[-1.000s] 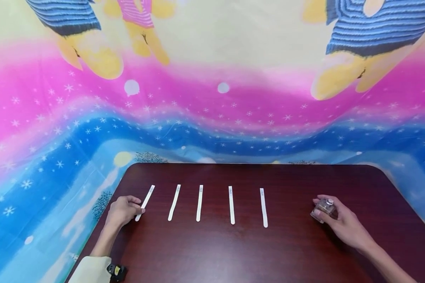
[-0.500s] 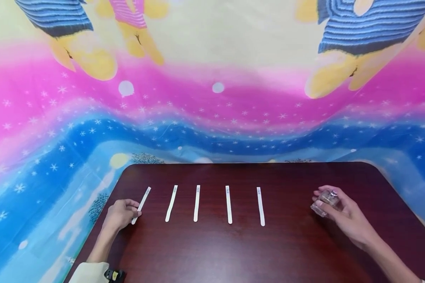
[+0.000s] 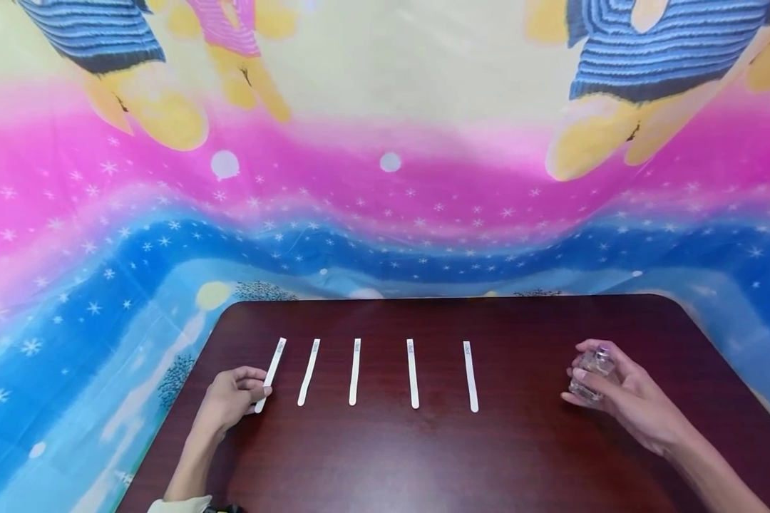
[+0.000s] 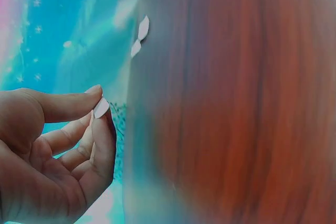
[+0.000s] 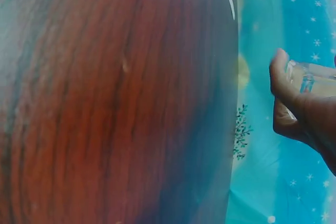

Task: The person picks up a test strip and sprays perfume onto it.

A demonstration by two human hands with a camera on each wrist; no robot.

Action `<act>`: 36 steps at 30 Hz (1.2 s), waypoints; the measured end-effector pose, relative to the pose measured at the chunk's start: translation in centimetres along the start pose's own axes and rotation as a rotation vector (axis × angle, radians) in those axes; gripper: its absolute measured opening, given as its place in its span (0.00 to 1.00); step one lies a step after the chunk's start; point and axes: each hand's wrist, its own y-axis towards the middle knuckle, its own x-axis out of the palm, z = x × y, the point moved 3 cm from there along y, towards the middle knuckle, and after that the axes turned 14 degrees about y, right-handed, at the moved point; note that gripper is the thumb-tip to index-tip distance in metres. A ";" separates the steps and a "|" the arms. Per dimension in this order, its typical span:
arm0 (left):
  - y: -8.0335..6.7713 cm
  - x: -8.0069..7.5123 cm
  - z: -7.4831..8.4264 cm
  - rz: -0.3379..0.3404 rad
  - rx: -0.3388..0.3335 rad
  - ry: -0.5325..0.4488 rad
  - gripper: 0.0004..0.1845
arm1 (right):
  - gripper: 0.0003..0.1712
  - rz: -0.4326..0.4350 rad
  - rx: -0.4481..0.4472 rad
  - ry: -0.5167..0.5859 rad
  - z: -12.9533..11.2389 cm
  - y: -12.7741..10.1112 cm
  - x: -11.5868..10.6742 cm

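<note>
Four more thin white paper strips (image 3: 355, 371) lie parallel on the dark red-brown wooden table (image 3: 423, 456), between the hands at lower centre; nothing blocks either hand. The left hand (image 3: 231, 399) pinches the near end of the leftmost thin white paper strip (image 3: 271, 370), whose long axis leans upward-right; its small print is illegible. The right hand (image 3: 622, 399), lower right, curls its fingers round a small clear glass bottle (image 3: 592, 372), upright.

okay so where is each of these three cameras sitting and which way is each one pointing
Head: worn on the head, facing forward and down at the table; both hands and forearms show.
Left wrist: beside the left hand, whose grip pinches the leftmost strip.
Right wrist: beside the right hand, which holds the glass bottle.
All three share the dark tabletop.
</note>
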 end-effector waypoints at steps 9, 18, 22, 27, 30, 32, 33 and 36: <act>-1.1 1.1 1.9 -0.028 0.039 -0.112 0.18 | 0.23 0.083 0.030 -0.052 -0.2 -0.2 0.2; -1.9 2.9 3.8 -0.029 0.075 -0.170 0.20 | 0.25 0.039 0.055 0.147 -0.2 0.1 0.8; -1.9 3.6 4.3 -0.041 0.086 -0.193 0.20 | 0.33 -0.035 0.040 0.280 -0.5 0.3 0.9; -2.1 4.3 4.9 -0.056 0.080 -0.224 0.21 | 0.32 -0.008 0.023 0.269 -0.5 0.5 0.9; -2.3 4.5 5.4 -0.064 0.080 -0.235 0.21 | 0.32 -0.010 0.030 0.267 -0.4 0.4 1.0; -2.5 4.7 5.7 -0.070 0.085 -0.238 0.21 | 0.32 -0.017 0.044 0.279 -0.2 0.4 1.1; -2.6 4.8 5.8 -0.074 0.086 -0.240 0.21 | 0.32 -0.018 0.053 0.282 -0.2 0.4 1.2; -2.7 5.1 6.1 -0.086 0.088 -0.254 0.21 | 0.31 -0.001 0.082 0.267 0.0 0.4 1.4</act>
